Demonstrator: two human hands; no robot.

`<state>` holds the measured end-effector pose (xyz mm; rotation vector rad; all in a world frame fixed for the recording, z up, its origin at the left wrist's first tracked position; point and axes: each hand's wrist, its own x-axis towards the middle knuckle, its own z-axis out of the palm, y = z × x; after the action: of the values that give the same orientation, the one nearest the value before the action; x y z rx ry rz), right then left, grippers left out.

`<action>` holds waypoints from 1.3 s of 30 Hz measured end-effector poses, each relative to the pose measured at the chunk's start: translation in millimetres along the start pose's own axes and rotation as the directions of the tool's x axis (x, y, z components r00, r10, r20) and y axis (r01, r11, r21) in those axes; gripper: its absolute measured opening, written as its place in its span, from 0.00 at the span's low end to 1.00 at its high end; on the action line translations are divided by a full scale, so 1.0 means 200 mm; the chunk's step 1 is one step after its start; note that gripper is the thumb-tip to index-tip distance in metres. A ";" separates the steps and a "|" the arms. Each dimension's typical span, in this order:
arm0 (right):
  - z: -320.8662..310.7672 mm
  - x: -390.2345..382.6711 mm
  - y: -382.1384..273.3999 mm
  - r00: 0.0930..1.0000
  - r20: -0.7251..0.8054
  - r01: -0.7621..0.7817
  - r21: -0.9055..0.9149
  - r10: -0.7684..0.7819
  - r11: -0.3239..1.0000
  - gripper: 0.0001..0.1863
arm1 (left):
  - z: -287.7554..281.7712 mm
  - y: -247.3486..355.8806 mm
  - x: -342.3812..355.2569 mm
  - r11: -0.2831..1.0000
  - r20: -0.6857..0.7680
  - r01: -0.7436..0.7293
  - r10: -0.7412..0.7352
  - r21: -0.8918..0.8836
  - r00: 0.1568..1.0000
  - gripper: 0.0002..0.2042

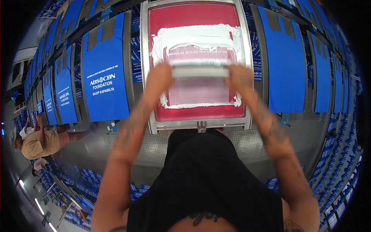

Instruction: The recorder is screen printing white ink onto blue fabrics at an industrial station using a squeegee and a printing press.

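Note:
In front of me lies a screen-printing frame with a pale metal rim [145,46] and red mesh [193,14]. Thick white ink [177,36] forms a rough rectangle on it, heaviest along the far side. Across the middle of the mesh runs a squeegee [200,72], its light bar blurred by motion. My left hand [159,79] is closed on the squeegee's left end, and my right hand [240,80] grips its right end. Between them, the paler window of mesh shows lettering. What lies beneath the screen is mostly hidden.
A printed blue fabric panel [104,77] lies on a board to the left, with more printed panels beyond. On the right, a blue panel [284,69] shows no print. Another person [40,143] works far left. Textured metal plate [249,144] covers part of the floor.

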<state>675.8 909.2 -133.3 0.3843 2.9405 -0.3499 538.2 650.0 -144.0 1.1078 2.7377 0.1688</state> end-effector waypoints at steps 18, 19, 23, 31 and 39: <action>0.05 0.08 0.11 0.939 -0.301 0.183 0.034 -0.165 0.983 0.09 | -0.01 0.04 0.06 0.993 -0.177 -0.073 0.056 -0.090 0.983 0.09; 0.00 0.24 0.14 0.935 -0.327 0.170 0.088 -0.133 0.981 0.09 | -0.10 0.02 0.25 0.994 -0.170 -0.089 0.078 -0.059 0.982 0.08; -0.29 0.67 0.15 0.987 -0.101 0.125 0.027 -0.122 0.992 0.18 | -0.32 -0.11 0.71 0.999 -0.055 -0.026 0.024 -0.026 0.998 0.13; -0.61 0.90 0.24 0.989 0.006 0.140 0.247 -0.145 0.959 0.27 | -0.69 -0.19 1.04 0.977 0.227 -0.214 0.211 -0.010 0.951 0.25; -0.37 1.04 0.18 0.964 0.145 0.227 -0.023 -0.221 0.974 0.25 | -0.46 -0.13 0.69 0.972 -0.498 -0.196 0.235 0.129 0.835 0.27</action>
<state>477.8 1010.0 -106.8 0.0183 2.8502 -0.3304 403.8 724.8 -76.9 1.5944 3.0764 0.4604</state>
